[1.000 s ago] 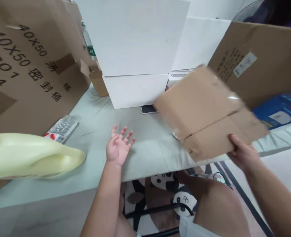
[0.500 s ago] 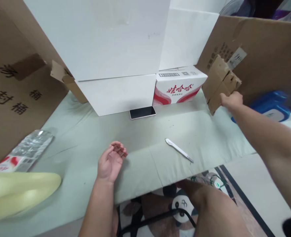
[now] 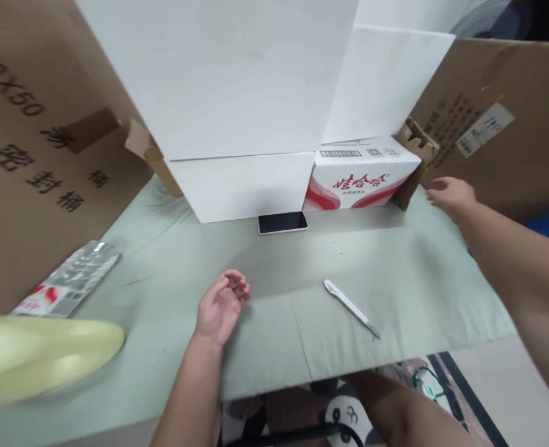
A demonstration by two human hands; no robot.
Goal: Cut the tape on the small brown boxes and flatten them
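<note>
My left hand (image 3: 223, 307) rests palm up on the pale green cloth, its fingers loosely curled and nothing in them. At the right, my right hand (image 3: 454, 194) hovers just beside a folded piece of brown cardboard (image 3: 409, 180), with a small gap between them and its fingers holding nothing. That cardboard stands against the right end of a white box with red lettering (image 3: 362, 181). A white scalpel-like knife (image 3: 349, 304) lies on the cloth between my hands, its blade toward me. Behind it a phone (image 3: 282, 223) with a dark screen lies flat.
White cardboard panels (image 3: 241, 81) stand at the back. Large brown cartons flank the table, a left carton (image 3: 36, 248) and a right carton (image 3: 535, 155). At left lie a clear plastic wrapper (image 3: 76, 276) and a pale yellow, smooth object (image 3: 55, 354). The table's front edge is near my legs.
My right hand has let go of the cardboard, which now stands against the white box's right end. The view has shifted somewhat; my left hand keeps its pose.
</note>
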